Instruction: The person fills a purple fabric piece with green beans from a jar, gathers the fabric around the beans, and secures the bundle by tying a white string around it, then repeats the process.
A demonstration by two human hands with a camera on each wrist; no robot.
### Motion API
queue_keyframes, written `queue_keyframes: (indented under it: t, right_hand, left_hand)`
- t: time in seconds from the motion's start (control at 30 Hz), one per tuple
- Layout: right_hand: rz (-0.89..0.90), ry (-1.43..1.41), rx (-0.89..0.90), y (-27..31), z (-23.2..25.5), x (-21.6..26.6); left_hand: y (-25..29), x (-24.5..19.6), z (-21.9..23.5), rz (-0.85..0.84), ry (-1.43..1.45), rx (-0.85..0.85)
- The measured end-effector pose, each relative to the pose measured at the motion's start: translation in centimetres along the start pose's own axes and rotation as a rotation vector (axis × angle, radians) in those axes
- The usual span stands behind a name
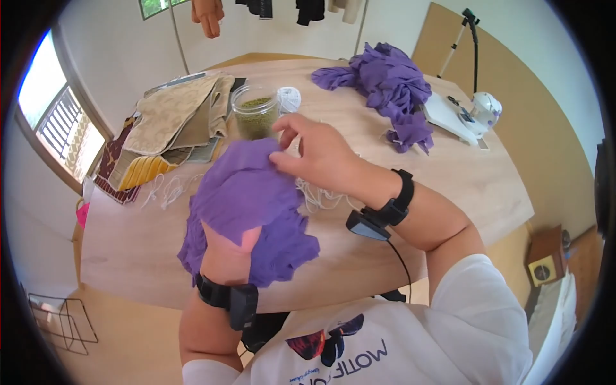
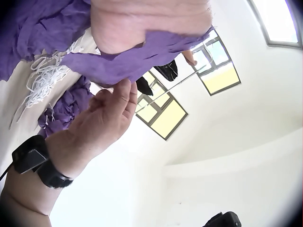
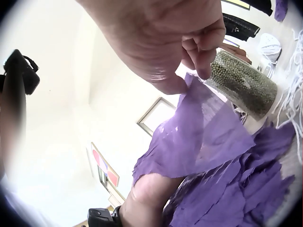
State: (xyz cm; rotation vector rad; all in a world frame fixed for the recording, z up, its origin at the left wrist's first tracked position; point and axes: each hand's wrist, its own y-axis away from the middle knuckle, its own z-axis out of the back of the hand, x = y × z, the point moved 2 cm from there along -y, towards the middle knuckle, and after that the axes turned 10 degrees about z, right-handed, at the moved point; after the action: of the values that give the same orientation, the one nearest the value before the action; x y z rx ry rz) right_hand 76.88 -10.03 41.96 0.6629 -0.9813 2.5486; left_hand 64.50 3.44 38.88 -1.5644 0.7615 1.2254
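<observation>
A piece of thin purple cloth [image 1: 240, 186] is draped over my left hand [image 1: 232, 247], which hides the fingers; only the heel of the hand and wrist show. My right hand [image 1: 314, 151] pinches the cloth's upper right edge between thumb and fingertips. In the right wrist view the sheer cloth [image 3: 199, 132] stretches down from that pinch and across the left hand. Beneath lies a heap of more purple cloth pieces [image 1: 282, 250] on the table. White string [image 1: 317, 196] lies loose just right of the cloth, under the right forearm.
A clear jar of green beans [image 1: 255, 115] stands just beyond the cloth, with a white yarn ball [image 1: 289, 99] beside it. Folded beige fabrics [image 1: 173, 115] are stacked at the left. Another purple cloth heap [image 1: 391, 83] and a small white machine [image 1: 484, 110] sit at the right.
</observation>
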Motion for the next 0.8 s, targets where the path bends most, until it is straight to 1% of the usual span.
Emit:
queue_keyframes:
  t: [0.07, 0.1, 0.17, 0.23, 0.27, 0.33, 0.37, 0.43, 0.47, 0.57, 0.63, 0.73, 0.77, 0.8]
  right_hand:
    - [0.169, 0.109, -0.15, -1.4, 1.1, -0.1]
    - [0.258, 0.156, -0.223, -2.5, 1.8, -0.3]
    - [0.23, 0.164, -0.178, -6.3, 3.5, -0.6]
    - [0.257, 0.088, 0.039, -10.2, 3.7, -2.0]
    - [0.268, 0.056, 0.144, -11.8, 3.7, -2.4]
    - [0.275, 0.194, 0.427, -14.6, 2.6, -2.9]
    - [0.276, 0.266, 0.568, -15.5, 1.7, -2.9]
    - [0.259, 0.351, 0.704, -16.4, 0.2, -2.9]
    - [0.251, 0.394, 0.772, -16.9, -0.4, -2.9]
    - [0.007, 0.295, 1.018, -18.4, -1.8, -4.2]
    - [-0.054, 0.281, 1.082, -19.0, -2.2, -4.5]
    - [-0.106, 0.246, 1.125, -19.1, -2.7, -5.3]
    - [-0.112, 0.234, 1.129, -19.1, -2.8, -5.4]
    - [-0.076, 0.282, 1.126, -19.1, -2.8, -5.4]
  left_hand:
    - [0.0, 0.3, 0.4, -0.019, 0.002, -0.023]
    - [0.1, 1.4, 0.7, -0.015, 0.086, -0.043]
    - [0.2, 2.4, 1.0, -0.01, 0.189, -0.054]
    - [0.1, 2.6, 0.6, -0.008, 0.23, -0.018]
    - [0.0, 2.6, 0.5, 0.033, 0.448, 0.048]
    - [-0.2, 2.4, 0.3, 0.112, 0.884, 0.193]
    - [-0.3, 2.6, 0.4, 0.137, 0.935, 0.19]
    - [-0.3, 3.5, 0.7, 0.191, 1.038, 0.18]
    - [-0.3, 3.9, 0.8, 0.191, 1.022, 0.164]
    - [-0.3, 4.5, 1.1, 0.176, 0.946, 0.122]
    - [-0.3, 4.3, 1.1, 0.141, 0.864, 0.112]
    - [-0.4, 4.2, 0.7, 0.317, 1.294, 0.12]
    - [-0.4, 4.0, 0.6, 0.283, 1.183, 0.126]
    - [-0.4, 3.8, 0.6, 0.247, 1.071, 0.131]
